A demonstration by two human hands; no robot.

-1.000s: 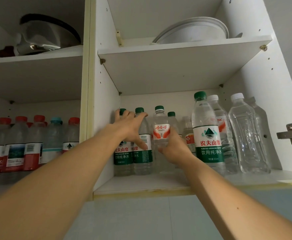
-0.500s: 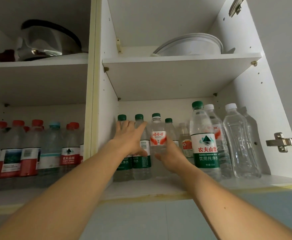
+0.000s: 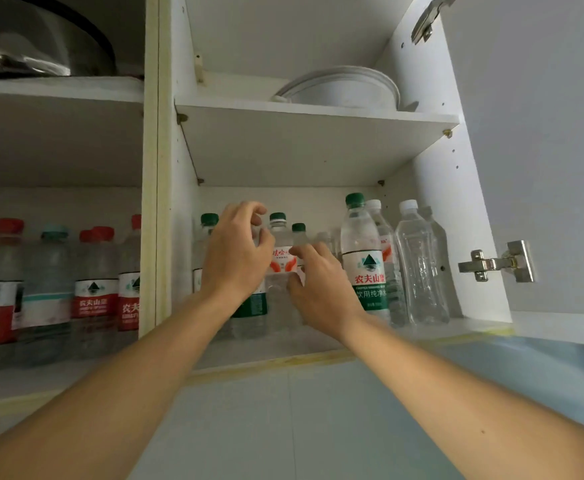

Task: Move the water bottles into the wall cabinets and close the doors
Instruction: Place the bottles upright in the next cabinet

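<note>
A water bottle with a red-and-white label (image 3: 281, 263) and a green cap stands upright on the lower shelf (image 3: 283, 355) of the right cabinet. It has green-capped bottles (image 3: 209, 223) on its left and a taller green-label bottle (image 3: 365, 265) on its right. My left hand (image 3: 236, 258) hovers in front of the green-capped bottles with loosely curled fingers and holds nothing. My right hand (image 3: 321, 285) is just right of the labelled bottle, fingers loosely curled, fingertips at its label edge. Clear white-capped bottles (image 3: 418, 265) fill the right end.
The left cabinet's lower shelf holds several red-capped bottles (image 3: 93, 292). On the upper shelves sit a metal pot (image 3: 34, 46) and white dishes (image 3: 346, 88). The right cabinet door (image 3: 543, 133) stands open, with a metal hinge (image 3: 495, 263) on its inner face.
Both hands have let go of the bottles and pulled back toward me. The labelled bottle stays standing on the shelf. My view has shifted left and up.
</note>
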